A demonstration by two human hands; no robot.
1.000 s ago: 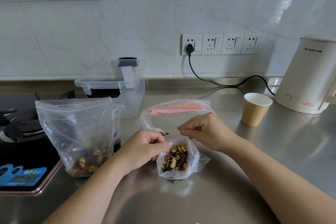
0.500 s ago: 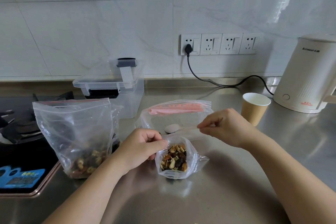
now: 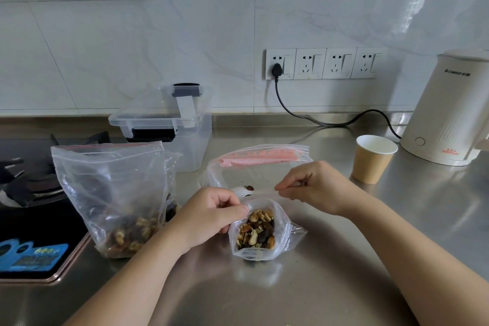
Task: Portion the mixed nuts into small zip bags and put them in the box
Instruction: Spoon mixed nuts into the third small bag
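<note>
While pinched at its rim by the left hand, the limp, light bag is best handled there; a spoon, seemingly, is held by the right hand.

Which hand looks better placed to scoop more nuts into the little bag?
The right hand: it already pinches the white spoon just above the small zip bag. The left hand is busy holding that bag's mouth open.

The kettle runs off the right edge; the stove runs off the left.
</note>
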